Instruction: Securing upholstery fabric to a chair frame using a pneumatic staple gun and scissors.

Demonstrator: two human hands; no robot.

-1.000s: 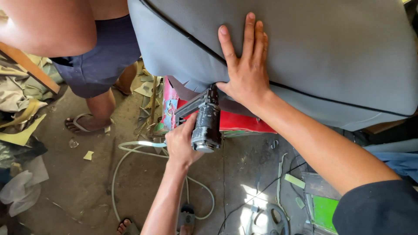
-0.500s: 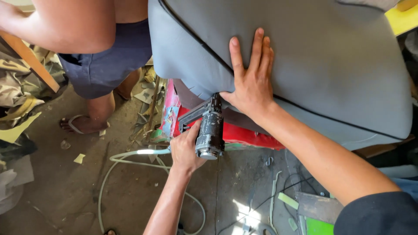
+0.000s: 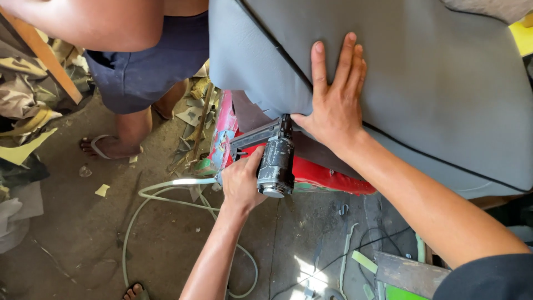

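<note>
A large grey upholstered cushion (image 3: 422, 83) with black piping fills the upper right. My right hand (image 3: 333, 100) lies flat on it, fingers spread, pressing the cover near its lower edge. My left hand (image 3: 241, 180) grips a dark pneumatic staple gun (image 3: 275, 158) from below, its nose set against the cushion's underside edge just left of my right thumb. A pale air hose (image 3: 166, 191) runs from the gun down to the floor.
Another person in dark blue shorts (image 3: 144, 61) stands at the upper left, a sandalled foot (image 3: 108, 147) on the concrete floor. A red stand (image 3: 322, 175) sits under the cushion. Fabric scraps (image 3: 25, 111) pile at the left; cables and green offcuts (image 3: 400, 291) lie lower right.
The view has shifted so the cushion, hands and gun sit a little lower and further right. The gun's nose stays against the cushion edge; my right hand still presses flat.
</note>
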